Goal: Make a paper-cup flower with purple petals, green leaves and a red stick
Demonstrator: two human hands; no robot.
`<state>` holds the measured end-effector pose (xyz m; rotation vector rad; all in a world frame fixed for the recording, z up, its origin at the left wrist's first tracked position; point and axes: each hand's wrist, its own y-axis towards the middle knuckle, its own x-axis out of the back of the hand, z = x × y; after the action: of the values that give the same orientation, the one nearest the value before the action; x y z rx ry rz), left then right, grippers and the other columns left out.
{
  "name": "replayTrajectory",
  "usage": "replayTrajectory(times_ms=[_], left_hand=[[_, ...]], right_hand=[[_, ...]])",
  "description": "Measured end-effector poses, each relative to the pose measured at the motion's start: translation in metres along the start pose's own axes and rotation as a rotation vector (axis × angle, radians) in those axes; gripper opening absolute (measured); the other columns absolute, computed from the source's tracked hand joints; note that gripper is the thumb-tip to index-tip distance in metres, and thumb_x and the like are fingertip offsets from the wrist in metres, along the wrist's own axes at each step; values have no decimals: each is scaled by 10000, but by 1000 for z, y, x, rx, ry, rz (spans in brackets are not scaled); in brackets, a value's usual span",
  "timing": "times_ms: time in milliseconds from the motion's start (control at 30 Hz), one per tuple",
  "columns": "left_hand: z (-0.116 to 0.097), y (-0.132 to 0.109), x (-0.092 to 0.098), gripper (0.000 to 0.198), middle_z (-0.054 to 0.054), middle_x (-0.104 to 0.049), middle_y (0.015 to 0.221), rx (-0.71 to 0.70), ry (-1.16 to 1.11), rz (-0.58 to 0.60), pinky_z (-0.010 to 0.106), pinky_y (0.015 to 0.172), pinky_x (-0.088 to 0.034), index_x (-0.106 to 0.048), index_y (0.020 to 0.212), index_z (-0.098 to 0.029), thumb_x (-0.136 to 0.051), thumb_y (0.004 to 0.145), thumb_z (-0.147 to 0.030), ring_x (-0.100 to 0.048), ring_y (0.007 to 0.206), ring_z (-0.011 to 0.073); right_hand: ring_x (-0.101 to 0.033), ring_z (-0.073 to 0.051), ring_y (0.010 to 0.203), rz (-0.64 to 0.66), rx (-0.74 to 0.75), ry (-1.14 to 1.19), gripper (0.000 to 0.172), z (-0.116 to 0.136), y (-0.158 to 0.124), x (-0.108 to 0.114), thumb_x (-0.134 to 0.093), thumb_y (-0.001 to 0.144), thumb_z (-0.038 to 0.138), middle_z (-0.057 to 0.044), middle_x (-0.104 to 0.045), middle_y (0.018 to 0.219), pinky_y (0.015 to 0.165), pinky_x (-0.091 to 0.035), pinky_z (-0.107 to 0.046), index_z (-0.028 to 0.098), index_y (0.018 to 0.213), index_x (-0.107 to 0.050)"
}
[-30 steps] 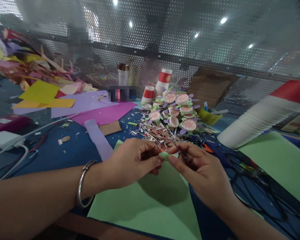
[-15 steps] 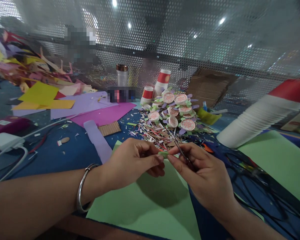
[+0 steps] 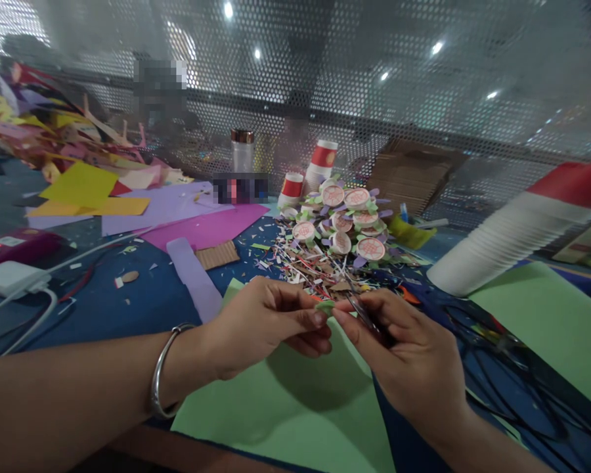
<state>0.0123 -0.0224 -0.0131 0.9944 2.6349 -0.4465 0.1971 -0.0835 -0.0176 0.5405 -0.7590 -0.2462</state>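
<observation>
My left hand point(image 3: 276, 318) pinches a small green paper piece point(image 3: 325, 307) between thumb and fingers. My right hand point(image 3: 404, 341) is closed around a pair of scissors point(image 3: 366, 314), whose blades point up and away, and its thumb and fingertip also meet at the right edge of the green piece. Both hands are above a large green paper sheet point(image 3: 295, 420) at the front of the table. Just beyond them is a heap of paper scraps point(image 3: 305, 266), with a pile of round white pieces with red print point(image 3: 342, 220) behind it.
A tall stack of paper cups point(image 3: 497, 236) leans at the right, near black cables point(image 3: 512, 374). Smaller cup stacks point(image 3: 320, 164) stand at the back. Coloured paper sheets point(image 3: 207, 226), a purple strip point(image 3: 194, 279) and a white charger point(image 3: 12, 279) with cables lie left. A perforated screen point(image 3: 276, 79) rises behind.
The green paper piece has turned slightly between my fingertips and shows more of its face. Both hands stay close together, with the scissors shifted a little in my right hand.
</observation>
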Motion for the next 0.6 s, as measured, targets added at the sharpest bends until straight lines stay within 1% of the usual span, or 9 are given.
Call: replayTrajectory(times_ms=[167, 300, 433, 533, 600], left_hand=[[0, 0, 0, 171, 45, -758, 683, -12, -6, 6, 169, 648, -570, -733, 761, -103, -807, 799, -253, -712, 628, 91], [0, 0, 0, 190, 48, -756, 677, -8, -9, 9, 159, 628, -568, -730, 770, -93, -812, 797, -263, -709, 614, 87], [0, -1, 0, 196, 44, -753, 686, -13, -7, 19, 162, 625, -571, -715, 756, -98, -809, 796, -266, -710, 616, 89], [-1, -1, -1, 180, 36, -745, 690, -35, 47, 3, 178, 630, -578, -718, 764, -99, -799, 795, -257, -712, 621, 97], [-2, -1, -2, 169, 33, -735, 670, -54, 117, -12, 184, 630, -576, -722, 772, -98, -783, 805, -252, -702, 604, 95]], right_hand=[[-632, -145, 608, -5, -10, 13, 36, 0, -1, 0, -683, 866, 230, 7, -726, 764, 530, -454, -240, 225, 899, -696], [-638, -142, 626, 1, -5, 27, 36, -1, -2, -1, -683, 863, 215, 14, -718, 767, 546, -461, -234, 230, 895, -689], [-642, -148, 618, -11, 8, 10, 31, -1, -3, -1, -680, 862, 222, 4, -715, 762, 528, -458, -240, 223, 892, -688], [-629, -140, 592, -19, -9, 39, 39, 0, -2, -1, -679, 872, 247, 3, -694, 734, 535, -484, -239, 216, 896, -682], [-640, -138, 594, -24, -27, 74, 70, 1, -1, -1, -686, 874, 266, -2, -700, 752, 550, -512, -238, 215, 918, -668]])
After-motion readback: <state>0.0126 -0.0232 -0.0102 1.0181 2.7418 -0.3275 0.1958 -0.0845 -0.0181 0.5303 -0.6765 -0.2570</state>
